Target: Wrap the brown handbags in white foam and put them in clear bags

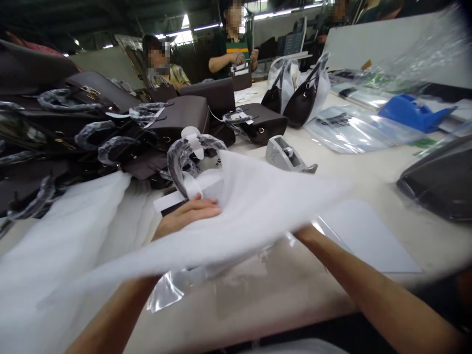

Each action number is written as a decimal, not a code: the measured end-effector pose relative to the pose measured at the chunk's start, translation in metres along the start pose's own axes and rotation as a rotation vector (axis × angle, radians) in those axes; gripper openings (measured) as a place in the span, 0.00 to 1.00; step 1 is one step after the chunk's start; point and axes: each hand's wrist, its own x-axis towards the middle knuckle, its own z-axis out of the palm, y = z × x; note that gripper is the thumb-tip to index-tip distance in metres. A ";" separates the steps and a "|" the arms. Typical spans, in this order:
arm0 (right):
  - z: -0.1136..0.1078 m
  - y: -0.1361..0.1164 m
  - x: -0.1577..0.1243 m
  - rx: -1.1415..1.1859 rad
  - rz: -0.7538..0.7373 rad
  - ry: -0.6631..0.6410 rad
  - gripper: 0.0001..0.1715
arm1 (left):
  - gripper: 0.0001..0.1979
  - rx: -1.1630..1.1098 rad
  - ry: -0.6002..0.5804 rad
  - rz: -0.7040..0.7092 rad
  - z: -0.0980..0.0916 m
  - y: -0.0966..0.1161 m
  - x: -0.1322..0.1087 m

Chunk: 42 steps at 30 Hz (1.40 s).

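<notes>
A white foam sheet (254,201), blurred by motion, spreads across the front of a dark handbag standing before me. The bag's handles (177,164) are wrapped in clear plastic, and a white tag (193,140) hangs between them. My left hand (190,216) lies with fingers stretched out flat at the bag's upper left, touching the sheet's edge. The sheet crosses over my left wrist. Of my right hand (305,235) only the wrist side shows; its fingers are hidden behind the sheet. Clear plastic (165,292) peeks out below the sheet.
A stack of white foam sheets (84,211) lies at left, beside piled dark handbags (180,118). A grey tape dispenser (287,155) stands behind the sheet. Farther right are a blue dispenser (413,113), clear plastic bags (357,130) and a plastic-wrapped dark bag (442,177). People work across the table.
</notes>
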 end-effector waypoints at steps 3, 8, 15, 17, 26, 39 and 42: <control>0.003 -0.012 0.035 -0.098 0.050 -0.045 0.23 | 0.20 0.100 0.118 -0.233 -0.005 -0.018 0.020; 0.006 -0.021 0.078 -0.254 0.108 -0.154 0.25 | 0.20 0.131 -0.019 -0.297 0.000 -0.045 0.056; -0.015 -0.033 -0.042 -0.327 -0.958 -0.146 0.27 | 0.13 0.083 -0.150 -0.156 0.007 -0.057 0.057; -0.008 -0.031 -0.078 -0.446 -1.100 -0.300 0.19 | 0.11 0.073 -0.175 -0.111 0.006 -0.058 0.057; -0.009 -0.037 -0.084 -0.411 -0.907 -0.143 0.08 | 0.09 0.072 -0.268 -0.006 0.015 -0.024 0.028; -0.017 -0.022 -0.094 -0.285 -0.782 -0.082 0.05 | 0.22 0.706 0.164 0.160 0.057 0.051 -0.096; -0.020 -0.009 -0.086 -0.266 -0.610 -0.030 0.07 | 0.12 0.727 0.250 0.292 0.067 0.042 -0.094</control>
